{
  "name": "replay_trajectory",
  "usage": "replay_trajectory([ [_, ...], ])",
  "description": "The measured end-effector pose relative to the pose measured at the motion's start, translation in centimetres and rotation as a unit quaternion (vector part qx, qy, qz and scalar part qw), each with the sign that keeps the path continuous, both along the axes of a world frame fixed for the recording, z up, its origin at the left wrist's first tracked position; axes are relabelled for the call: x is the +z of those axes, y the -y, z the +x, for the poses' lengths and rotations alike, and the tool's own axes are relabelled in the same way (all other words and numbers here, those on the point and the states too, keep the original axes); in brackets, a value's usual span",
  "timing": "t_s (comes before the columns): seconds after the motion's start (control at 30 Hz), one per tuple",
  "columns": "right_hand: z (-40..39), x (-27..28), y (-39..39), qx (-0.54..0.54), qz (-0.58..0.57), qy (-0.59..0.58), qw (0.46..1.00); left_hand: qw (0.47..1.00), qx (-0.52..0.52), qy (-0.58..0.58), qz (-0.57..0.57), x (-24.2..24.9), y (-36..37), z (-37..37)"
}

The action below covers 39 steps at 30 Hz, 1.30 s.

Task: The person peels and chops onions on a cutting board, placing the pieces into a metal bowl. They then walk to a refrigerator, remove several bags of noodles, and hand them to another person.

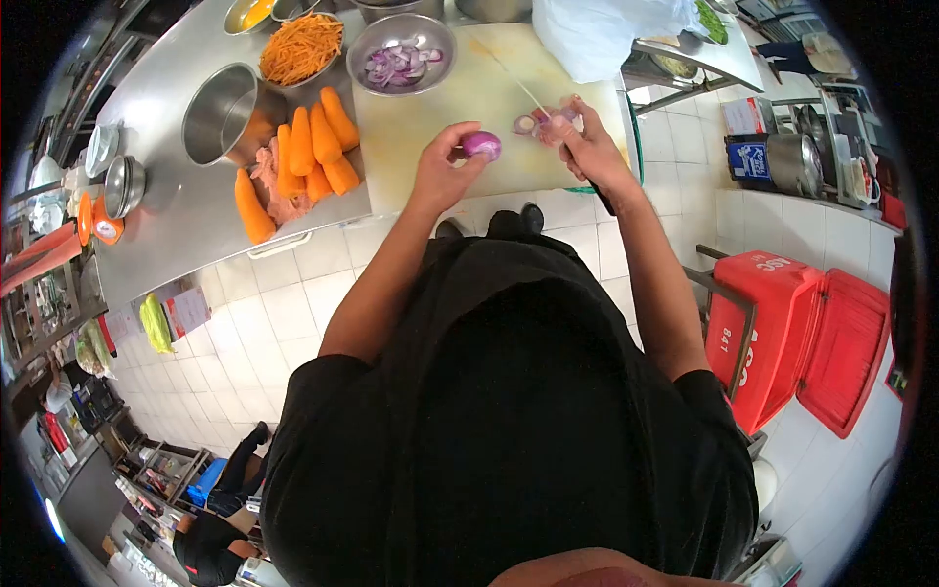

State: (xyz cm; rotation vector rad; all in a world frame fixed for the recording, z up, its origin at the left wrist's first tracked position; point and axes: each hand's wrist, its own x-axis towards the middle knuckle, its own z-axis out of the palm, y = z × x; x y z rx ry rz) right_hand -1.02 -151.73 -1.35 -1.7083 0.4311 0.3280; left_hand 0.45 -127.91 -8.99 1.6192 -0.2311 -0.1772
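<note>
My left hand [448, 168] is closed around a peeled purple onion [480, 147], held over the front of the pale cutting board [421, 137]. In my right hand [589, 147] is a knife [529, 95], its thin blade pointing away and to the left across the board. The dark end of its handle sticks out below my palm. Onion trimmings [526, 124] lie on the board beside my right fingers, partly covered by them. A steel bowl [445, 76] at the board's back left holds cut purple onion [401, 67].
Left of the board are several peeled carrots [318, 137], a deep steel pot [201, 122] and a bowl of shredded carrot [301, 49]. A white plastic bag [587, 39] sits at the back right. An open red bin [768, 323] stands on the right. Another person [210, 543] is at lower left.
</note>
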Motion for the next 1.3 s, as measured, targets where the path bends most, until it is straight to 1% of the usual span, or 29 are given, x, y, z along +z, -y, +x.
replay_trajectory([
  [0.07, -0.6, -0.8, 0.3, -0.027, 0.004, 0.01, 1.0, 0.999, 0.031, -0.027, 0.007, -1.5, -0.8, 0.4],
  [0.1, -1.0, -2.4, 1.2, -0.018, 0.02, 0.005, 1.0, 0.998, 0.045, -0.042, 0.01, -2.3, -1.3, 0.5],
  [0.2, -3.0, -3.1, 1.4, -0.035, 0.109, -0.039, 0.993, 0.994, 0.103, -0.033, 0.023, -4.4, -3.1, 0.8],
  [0.23, -3.9, -2.9, 1.1, 0.002, 0.104, -0.038, 0.994, 0.993, 0.107, -0.047, 0.036, -4.5, -3.6, 1.0],
  [0.3, -5.2, -3.6, 0.1, -0.019, 0.077, -0.043, 0.996, 0.989, 0.113, -0.073, 0.063, -4.7, -4.6, 0.9],
  [0.37, -5.7, -4.8, -0.2, -0.027, 0.058, -0.032, 0.997, 0.989, 0.116, -0.053, 0.078, -5.2, -4.9, 1.1],
  [0.47, -6.2, -5.8, -0.5, 0.0, 0.077, -0.087, 0.993, 0.986, 0.118, -0.035, 0.114, -5.4, -4.9, 1.4],
  [0.5, -6.7, -5.3, -0.9, 0.023, 0.068, -0.101, 0.992, 0.985, 0.115, -0.027, 0.128, -5.1, -4.7, 1.4],
  [0.6, -8.0, -6.5, -0.6, 0.037, 0.075, -0.139, 0.987, 0.98, 0.113, -0.005, 0.162, -4.2, -4.2, 1.6],
  [0.63, -8.2, -6.2, 0.0, 0.023, 0.073, -0.147, 0.986, 0.978, 0.116, 0.0, 0.172, -4.0, -4.0, 1.7],
  [0.77, -9.4, -6.7, 4.1, -0.113, 0.107, -0.148, 0.977, 0.977, 0.118, 0.001, 0.178, -3.9, -3.4, 1.7],
  [0.8, -9.8, -7.2, 5.7, -0.131, 0.106, -0.134, 0.977, 0.976, 0.118, 0.006, 0.185, -3.6, -3.2, 1.6],
  [0.87, -10.2, -5.9, 8.4, -0.139, 0.069, -0.124, 0.98, 0.976, 0.115, 0.008, 0.184, -3.7, -2.8, 1.8],
  [0.97, -10.9, -5.7, 10.3, -0.182, 0.022, -0.123, 0.975, 0.979, 0.107, 0.01, 0.171, -4.4, -2.5, 2.3],
  [1.07, -12.5, -5.2, 10.9, -0.15, -0.093, -0.093, 0.98, 0.98, 0.108, 0.036, 0.166, -4.9, -2.0, 2.9],
  [1.1, -13.2, -4.0, 9.7, -0.15, -0.1, -0.104, 0.978, 0.98, 0.112, 0.042, 0.158, -5.6, -1.9, 2.9],
  [1.13, -13.6, -2.5, 8.7, -0.089, -0.098, -0.11, 0.985, 0.981, 0.113, 0.049, 0.15, -5.5, -1.5, 3.0],
  [1.17, -14.4, -4.1, 8.5, -0.032, -0.074, -0.129, 0.988, 0.975, 0.102, 0.072, 0.184, -5.3, -1.5, 3.2],
  [1.2, -14.6, -3.8, 7.8, -0.002, -0.041, -0.161, 0.986, 0.977, 0.104, 0.054, 0.18, -5.8, -1.6, 3.3],
  [1.23, -14.7, -4.2, 7.5, 0.023, -0.029, -0.18, 0.983, 0.98, 0.1, 0.04, 0.167, -6.9, -1.2, 3.9],
  [1.27, -14.5, -4.7, 7.9, 0.019, -0.024, -0.175, 0.984, 0.99, 0.086, 0.025, 0.112, -8.5, -1.0, 4.4],
  [1.3, -14.2, -4.5, 8.7, 0.021, -0.055, -0.153, 0.987, 0.991, 0.107, 0.025, 0.081, -10.5, -1.1, 4.9],
])
